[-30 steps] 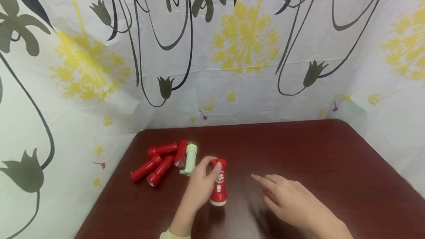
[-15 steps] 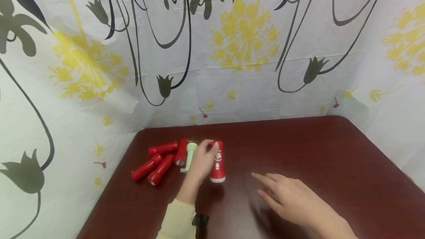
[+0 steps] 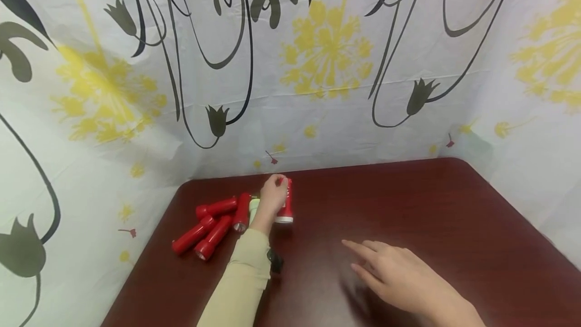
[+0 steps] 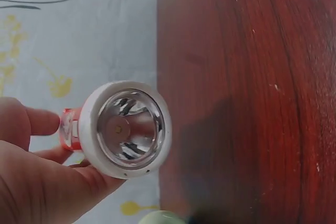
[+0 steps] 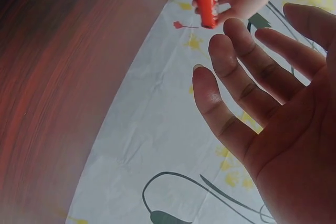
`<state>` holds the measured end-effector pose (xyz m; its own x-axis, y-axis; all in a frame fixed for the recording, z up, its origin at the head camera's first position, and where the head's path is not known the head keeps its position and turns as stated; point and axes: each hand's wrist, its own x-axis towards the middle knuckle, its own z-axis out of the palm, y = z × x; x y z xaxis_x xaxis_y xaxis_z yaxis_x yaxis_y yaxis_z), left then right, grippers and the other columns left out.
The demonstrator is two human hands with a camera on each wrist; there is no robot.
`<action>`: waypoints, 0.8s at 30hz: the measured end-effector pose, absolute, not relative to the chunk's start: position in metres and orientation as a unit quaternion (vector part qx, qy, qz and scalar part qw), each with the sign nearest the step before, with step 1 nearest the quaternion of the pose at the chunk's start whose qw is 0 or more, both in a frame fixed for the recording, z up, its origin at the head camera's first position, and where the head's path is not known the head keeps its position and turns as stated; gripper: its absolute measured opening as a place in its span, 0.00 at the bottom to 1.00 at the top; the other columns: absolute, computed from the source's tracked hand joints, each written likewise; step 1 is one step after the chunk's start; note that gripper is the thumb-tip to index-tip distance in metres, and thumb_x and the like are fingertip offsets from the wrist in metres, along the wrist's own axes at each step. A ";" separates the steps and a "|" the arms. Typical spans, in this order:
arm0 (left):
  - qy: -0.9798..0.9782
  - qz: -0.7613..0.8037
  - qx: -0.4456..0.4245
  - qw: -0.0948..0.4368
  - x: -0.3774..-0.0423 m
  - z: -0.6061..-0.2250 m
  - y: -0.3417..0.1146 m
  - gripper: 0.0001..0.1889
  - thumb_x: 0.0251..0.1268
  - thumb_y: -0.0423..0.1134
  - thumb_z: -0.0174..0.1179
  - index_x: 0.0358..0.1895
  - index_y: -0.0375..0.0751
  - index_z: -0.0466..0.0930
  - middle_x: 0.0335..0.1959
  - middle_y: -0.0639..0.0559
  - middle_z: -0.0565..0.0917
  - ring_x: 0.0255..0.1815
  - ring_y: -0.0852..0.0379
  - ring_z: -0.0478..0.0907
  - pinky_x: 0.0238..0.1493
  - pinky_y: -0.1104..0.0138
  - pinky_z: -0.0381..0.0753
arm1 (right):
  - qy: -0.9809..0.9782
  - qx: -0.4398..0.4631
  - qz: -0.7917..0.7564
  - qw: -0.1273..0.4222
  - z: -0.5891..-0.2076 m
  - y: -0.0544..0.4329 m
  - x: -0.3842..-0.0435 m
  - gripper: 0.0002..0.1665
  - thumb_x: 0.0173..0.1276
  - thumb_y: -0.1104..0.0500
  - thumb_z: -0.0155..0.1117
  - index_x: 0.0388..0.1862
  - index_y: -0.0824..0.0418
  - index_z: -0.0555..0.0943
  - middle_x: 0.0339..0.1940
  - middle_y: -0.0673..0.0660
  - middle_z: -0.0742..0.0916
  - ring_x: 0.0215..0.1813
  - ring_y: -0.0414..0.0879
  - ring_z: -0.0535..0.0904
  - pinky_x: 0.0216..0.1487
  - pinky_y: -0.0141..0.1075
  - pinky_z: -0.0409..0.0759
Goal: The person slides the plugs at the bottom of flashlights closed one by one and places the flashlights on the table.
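My left hand (image 3: 272, 198) grips a red flashlight (image 3: 287, 207) with a white rim, over the far part of the table. The flashlight's clear lens and reflector (image 4: 131, 129) face the left wrist camera, with thumb and fingers around the red body behind. Just left of this hand, a pale green flashlight (image 3: 253, 207) is partly hidden by the hand and wrist. My right hand (image 3: 399, 274) holds nothing; its fingers (image 5: 239, 85) are spread and slightly bent, above the near right part of the table.
Several red flashlights (image 3: 214, 236) lie in a loose cluster at the table's left. The dark red-brown table (image 3: 386, 201) meets a white patterned cloth (image 3: 327, 130) along its back edge. More cloth hangs at both sides.
My left hand has carried the red flashlight away from me and a little left, to near the table's back edge. The right hand has stayed almost in place. The head view has shifted slightly.
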<state>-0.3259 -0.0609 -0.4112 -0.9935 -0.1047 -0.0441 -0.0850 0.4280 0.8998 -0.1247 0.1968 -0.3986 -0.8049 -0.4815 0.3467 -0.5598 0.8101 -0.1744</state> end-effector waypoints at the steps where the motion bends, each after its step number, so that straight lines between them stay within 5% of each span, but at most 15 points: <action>1: -0.844 -0.532 0.058 0.001 -0.328 -0.413 -0.062 0.22 0.82 0.46 0.56 0.72 0.43 0.74 0.64 0.38 0.82 0.57 0.43 0.82 0.59 0.50 0.87 | -0.941 0.275 0.137 0.141 -0.399 0.197 -0.125 0.26 0.78 0.47 0.67 0.72 0.46 0.80 0.49 0.40 0.88 0.38 0.26 0.77 0.39 0.35 0.84; 7: -0.871 -0.488 0.057 -0.019 -0.344 -0.420 -0.069 0.33 0.70 0.37 0.62 0.77 0.37 0.69 0.67 0.33 0.80 0.57 0.40 0.84 0.59 0.49 0.89 | -0.944 0.273 0.148 0.114 -0.398 0.197 -0.125 0.29 0.79 0.47 0.66 0.77 0.43 0.76 0.47 0.36 0.87 0.40 0.26 0.79 0.43 0.39 0.86; 11: -0.905 -0.424 0.045 -0.002 -0.366 -0.427 -0.074 0.33 0.63 0.36 0.66 0.73 0.33 0.73 0.60 0.33 0.85 0.51 0.41 0.84 0.55 0.51 0.89 | -0.943 0.275 0.150 0.108 -0.398 0.198 -0.126 0.32 0.79 0.47 0.66 0.79 0.42 0.74 0.44 0.32 0.86 0.41 0.26 0.80 0.45 0.40 0.87; 17: -0.941 -0.337 0.018 0.037 -0.409 -0.454 -0.075 0.17 0.62 0.39 0.67 0.52 0.34 0.82 0.37 0.40 0.87 0.33 0.45 0.83 0.36 0.54 0.86 | -0.947 0.265 0.162 0.082 -0.396 0.201 -0.126 0.34 0.78 0.48 0.67 0.80 0.41 0.72 0.42 0.31 0.85 0.41 0.24 0.81 0.44 0.38 0.86; 20: -0.954 -0.297 0.032 0.026 -0.394 -0.432 -0.065 0.08 0.63 0.36 0.68 0.39 0.36 0.82 0.32 0.41 0.86 0.31 0.43 0.83 0.34 0.51 0.85 | -0.951 0.255 0.160 0.073 -0.396 0.202 -0.124 0.33 0.78 0.48 0.67 0.79 0.40 0.72 0.42 0.31 0.85 0.42 0.24 0.81 0.45 0.38 0.86; 24: -0.967 -0.249 0.027 0.034 -0.386 -0.428 -0.057 0.09 0.65 0.36 0.68 0.28 0.39 0.81 0.26 0.44 0.85 0.28 0.45 0.81 0.30 0.52 0.82 | -0.953 0.250 0.158 0.071 -0.399 0.204 -0.123 0.33 0.77 0.48 0.68 0.78 0.40 0.74 0.40 0.30 0.83 0.41 0.23 0.79 0.44 0.37 0.85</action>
